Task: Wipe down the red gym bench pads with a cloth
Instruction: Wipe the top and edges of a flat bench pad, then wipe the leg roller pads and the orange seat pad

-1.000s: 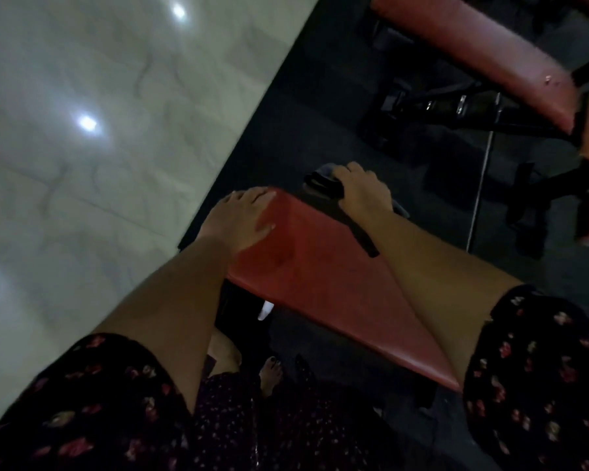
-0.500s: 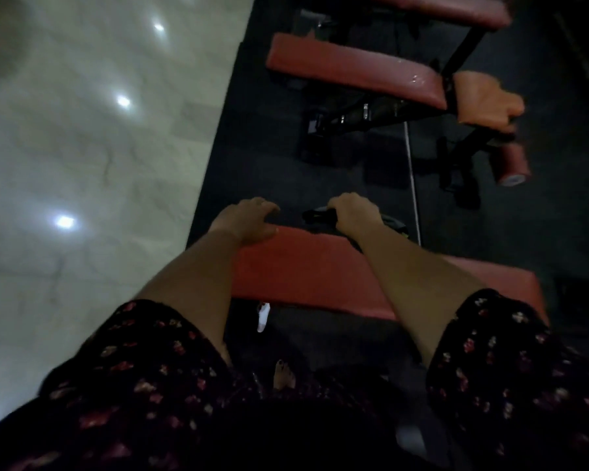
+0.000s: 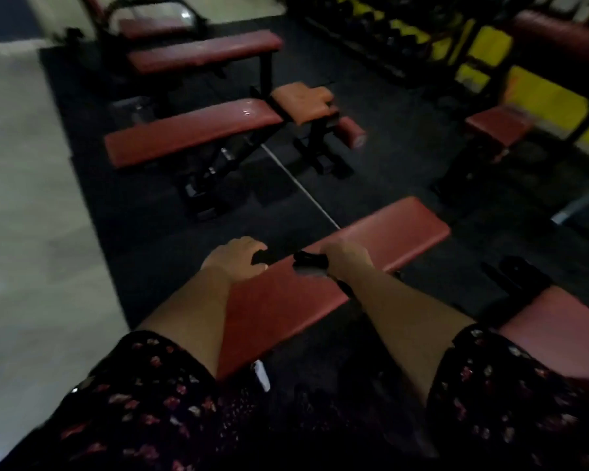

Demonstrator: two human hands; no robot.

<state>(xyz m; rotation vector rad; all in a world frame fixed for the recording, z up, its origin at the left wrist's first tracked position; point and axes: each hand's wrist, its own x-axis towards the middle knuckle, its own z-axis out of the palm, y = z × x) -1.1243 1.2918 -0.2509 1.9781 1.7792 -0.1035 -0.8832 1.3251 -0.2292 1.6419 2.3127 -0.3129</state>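
Both hands are on the near red bench pad: right hand is gripping the dark cloth on its top, left hand is curling over the edge. I'm wiping mid-pad, and probably needing a pressed stroke toward the far end next.

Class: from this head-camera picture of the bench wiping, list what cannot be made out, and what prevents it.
Head view throughout.
1. Cloth: dark, blurred, partly under the right hand; its outline is unclear.
2. Left hand: fingers curl over the near pad edge, hiding what they grip.
3. Rack: motion blur; its contents unreadable.
4. Side pad: cut off by the right edge.
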